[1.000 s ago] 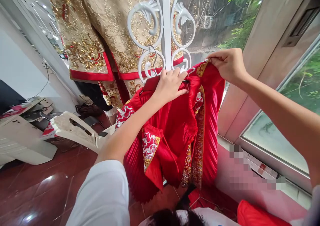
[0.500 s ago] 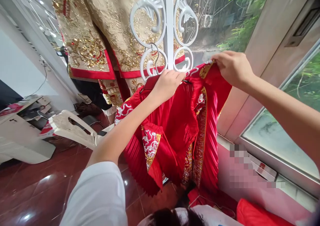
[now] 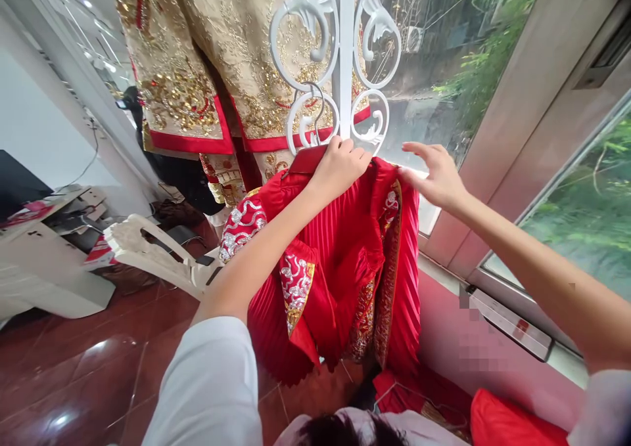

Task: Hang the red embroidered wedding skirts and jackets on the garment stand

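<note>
A red pleated skirt (image 3: 340,236) with silver and gold embroidery hangs from a hanger (image 3: 319,108), whose hook catches on white metal scrollwork (image 3: 346,71). My left hand (image 3: 342,167) is closed over the top of the skirt, at its waistband along the hanger bar; the fingers' undersides are hidden. Just right of the skirt's upper corner, my right hand (image 3: 434,173) is open, thumb and fingers apart. Its thumb tip is close to the red cloth; whether it touches I cannot tell.
A beige gown (image 3: 217,58) with gold beading and red trim hangs behind the scrollwork. At the left are a white chair (image 3: 148,255) and a white desk (image 3: 54,262). Windows line the right. Red cloth (image 3: 507,423) lies low at the front right, beside a ledge.
My right hand has let go of the skirt's upper corner and come down and slightly inward, fingers spreading. That corner has dropped in against the hanger. My left hand keeps its hold.
</note>
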Available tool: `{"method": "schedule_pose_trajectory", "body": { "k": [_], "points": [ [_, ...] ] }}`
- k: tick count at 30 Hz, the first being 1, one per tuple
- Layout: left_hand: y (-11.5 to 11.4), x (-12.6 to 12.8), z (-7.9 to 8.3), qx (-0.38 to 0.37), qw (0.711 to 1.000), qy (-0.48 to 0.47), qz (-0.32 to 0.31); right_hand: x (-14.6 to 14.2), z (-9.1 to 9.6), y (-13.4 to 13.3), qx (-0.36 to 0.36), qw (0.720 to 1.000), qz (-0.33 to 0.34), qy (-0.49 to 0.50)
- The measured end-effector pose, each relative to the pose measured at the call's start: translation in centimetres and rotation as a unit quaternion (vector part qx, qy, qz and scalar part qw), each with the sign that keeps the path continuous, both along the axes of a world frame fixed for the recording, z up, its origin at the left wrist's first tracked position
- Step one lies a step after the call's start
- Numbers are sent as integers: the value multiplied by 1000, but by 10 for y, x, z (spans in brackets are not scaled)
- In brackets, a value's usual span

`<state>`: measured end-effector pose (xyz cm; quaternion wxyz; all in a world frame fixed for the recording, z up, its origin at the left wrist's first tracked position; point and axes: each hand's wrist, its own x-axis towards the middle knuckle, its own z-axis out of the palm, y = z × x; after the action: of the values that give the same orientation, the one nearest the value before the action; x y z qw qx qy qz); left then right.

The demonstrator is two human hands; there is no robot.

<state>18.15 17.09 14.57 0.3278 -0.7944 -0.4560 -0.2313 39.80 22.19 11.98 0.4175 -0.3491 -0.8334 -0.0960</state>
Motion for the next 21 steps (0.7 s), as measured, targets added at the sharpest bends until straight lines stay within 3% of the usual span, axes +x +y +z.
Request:
{"method": "schedule_pose_trajectory", "body": {
  "k": [3, 6, 9, 15, 21],
  "points": [
    [5, 3, 0, 11, 1000, 12, 14, -31, -7, -23, 25, 995, -82, -52],
    [8, 6, 1, 10, 999, 4, 37, -52, -8, -30, -38, 981, -155, -110],
    [9, 9, 2, 16, 999, -28, 43, -55, 5, -25, -83, 968, -193, -134],
    [3, 4, 4, 20, 999, -35, -31, -40, 40, -5, -112, 975, -167, -89],
    [10, 6, 11, 17, 997, -63, -41, -23, 57, 12, -97, 985, -134, -60]
  ]
}}
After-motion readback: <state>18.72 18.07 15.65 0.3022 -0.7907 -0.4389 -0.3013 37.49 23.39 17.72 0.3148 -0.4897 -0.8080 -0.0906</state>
